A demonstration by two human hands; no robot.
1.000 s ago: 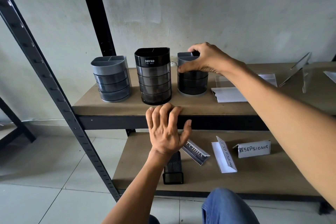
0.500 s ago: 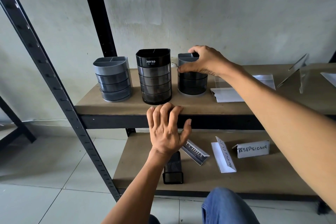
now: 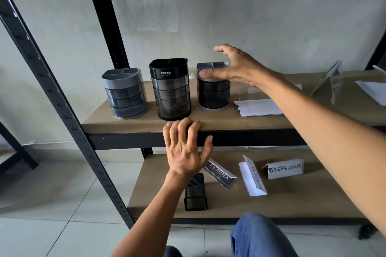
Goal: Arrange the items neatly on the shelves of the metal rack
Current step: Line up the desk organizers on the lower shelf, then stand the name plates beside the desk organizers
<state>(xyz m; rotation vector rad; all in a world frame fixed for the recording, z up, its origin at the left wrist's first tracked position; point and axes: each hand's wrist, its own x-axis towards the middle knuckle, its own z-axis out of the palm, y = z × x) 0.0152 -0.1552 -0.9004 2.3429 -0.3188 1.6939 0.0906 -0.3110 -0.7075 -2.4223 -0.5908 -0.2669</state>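
Three pen holders stand in a row on the upper shelf (image 3: 208,122) of the metal rack: a grey one (image 3: 125,94) at the left, a taller black one (image 3: 170,89) in the middle, a grey-rimmed dark one (image 3: 213,94) at the right. My right hand (image 3: 234,67) hovers over the right holder's rim with fingers spread, the thumb in front of the rim; it grips nothing. My left hand (image 3: 186,146) rests with curled fingers on the shelf's front edge, just below the black holder.
Clear acrylic sign stands (image 3: 330,81) and white folded cards (image 3: 259,107) lie on the upper shelf to the right. On the lower shelf (image 3: 292,198) sit a black mesh holder (image 3: 195,192), a name plate (image 3: 220,173), a folded card (image 3: 253,176) and a "RESEPSIONIS" card (image 3: 285,169). Black uprights (image 3: 62,100) stand at left.
My right hand has let go of the right pen holder's rim and opened, lifting slightly above it. The left hand has stayed on the shelf edge.
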